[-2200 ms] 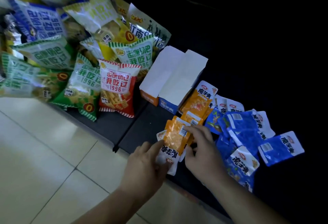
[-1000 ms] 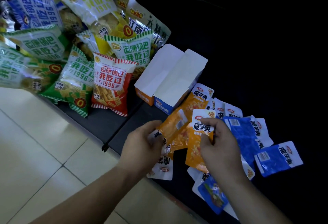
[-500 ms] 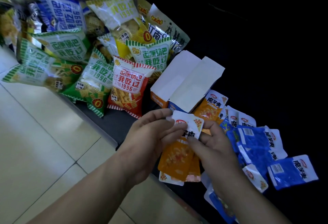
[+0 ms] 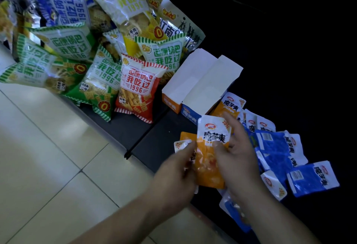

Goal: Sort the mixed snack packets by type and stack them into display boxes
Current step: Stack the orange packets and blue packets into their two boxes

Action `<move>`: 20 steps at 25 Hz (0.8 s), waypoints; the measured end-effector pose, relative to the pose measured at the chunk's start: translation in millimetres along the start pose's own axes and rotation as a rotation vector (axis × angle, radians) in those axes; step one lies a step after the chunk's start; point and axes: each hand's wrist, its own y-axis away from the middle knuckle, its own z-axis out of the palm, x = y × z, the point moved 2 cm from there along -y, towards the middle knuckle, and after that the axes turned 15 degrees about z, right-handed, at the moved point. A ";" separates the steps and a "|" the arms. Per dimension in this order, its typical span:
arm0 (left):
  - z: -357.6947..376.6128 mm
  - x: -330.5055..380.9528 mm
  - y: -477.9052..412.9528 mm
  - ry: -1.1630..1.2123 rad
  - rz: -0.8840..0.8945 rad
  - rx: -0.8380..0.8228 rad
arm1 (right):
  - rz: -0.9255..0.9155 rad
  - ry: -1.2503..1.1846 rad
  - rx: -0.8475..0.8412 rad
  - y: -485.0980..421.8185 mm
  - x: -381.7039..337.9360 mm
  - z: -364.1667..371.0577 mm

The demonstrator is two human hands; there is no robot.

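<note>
Head camera view, looking down at two bare hands over a dark counter. Both hands pinch one orange packet [image 4: 208, 158], held upright with its white printed top facing the camera. The left hand [image 4: 173, 176] grips its left edge, and the right hand [image 4: 237, 156] has its thumb on the front and its fingers behind. More orange-and-white packets [image 4: 184, 141] peek out just behind it on the left-hand side. Half a second ago the left fingers lay across the packet's top; now they sit at its side and the whole front shows.

Below the grip, the counter edge [image 4: 139, 158] runs diagonally, with pale floor tiles [image 4: 48, 156] beyond it on the left. A strip of bare counter [image 4: 154, 133] lies open up and left of the grip.

Just above the grip stand two display boxes side by side, one orange [image 4: 171, 102] and one blue [image 4: 190, 115]. Their white flaps are raised, and their insides are hidden. A loose orange sachet [image 4: 229, 108] leans just beside the blue box. To the right of the grip, blue packets [image 4: 274, 147] lie overlapping. Farther up and left, large snack bags [image 4: 67, 44] are heaped, a red bag [image 4: 139, 89] nearest.
</note>
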 end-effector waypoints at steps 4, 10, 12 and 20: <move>-14.9 -39.2 -12.0 -0.581 -0.004 -0.087 | 0.034 0.064 0.090 -4.0 18.9 -25.4; 5.2 -50.6 -37.6 -0.532 -0.022 -0.059 | 0.032 0.007 0.134 -9.6 32.5 -31.6; 1.0 -52.9 -36.9 -0.492 0.010 -0.010 | 0.018 0.019 0.161 -12.2 34.5 -35.9; -48.0 -11.0 -29.8 -0.076 0.105 0.198 | -0.083 0.141 0.197 -20.2 34.2 -40.8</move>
